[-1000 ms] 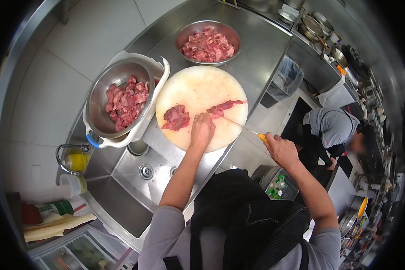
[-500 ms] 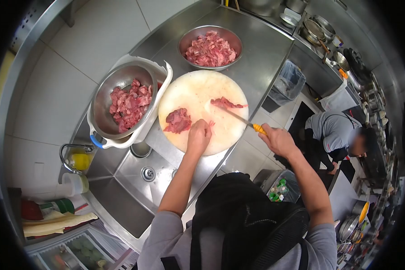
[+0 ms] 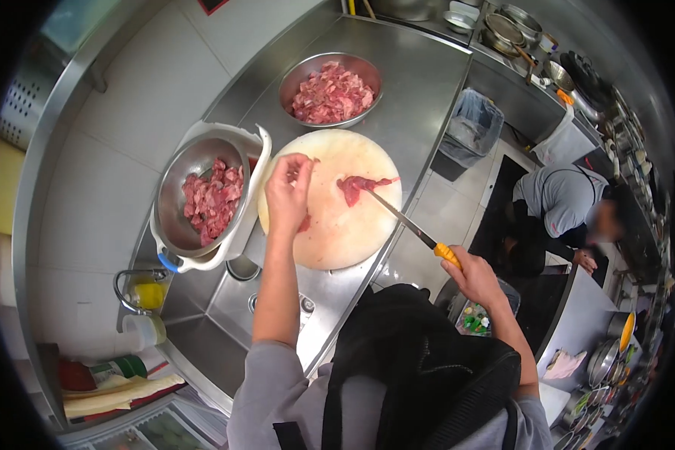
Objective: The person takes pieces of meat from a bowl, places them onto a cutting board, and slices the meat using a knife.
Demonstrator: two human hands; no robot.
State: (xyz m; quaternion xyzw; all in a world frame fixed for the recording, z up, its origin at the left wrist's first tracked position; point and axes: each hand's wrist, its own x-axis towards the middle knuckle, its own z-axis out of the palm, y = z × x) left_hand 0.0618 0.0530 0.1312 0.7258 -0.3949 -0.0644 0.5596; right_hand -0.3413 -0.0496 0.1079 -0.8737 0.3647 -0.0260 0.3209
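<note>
On the steel counter lies a round cutting board (image 3: 345, 240). My right hand (image 3: 471, 276) is closed on the yellow handle of a knife (image 3: 405, 219), whose tip touches a strip of red meat (image 3: 360, 187) on the board's right part. My left hand (image 3: 289, 187) is raised over the board's left side, fingers curled together around something small that I cannot make out. Below its wrist, a bit of another meat piece (image 3: 304, 223) shows; the forearm and hand hide the rest.
A steel bowl of cut meat (image 3: 331, 94) stands behind the board. Left of it, another meat bowl (image 3: 169, 202) rests in a white tub (image 3: 259, 161). The sink (image 3: 202, 345) is at the near left. A co-worker (image 3: 562, 202) bends over at the right, beyond a lined bin (image 3: 469, 127).
My left hand has moved up and left from beside the left meat piece and now partly covers it. The knife has stayed at the right strip, which now lies more bunched. The view has shifted.
</note>
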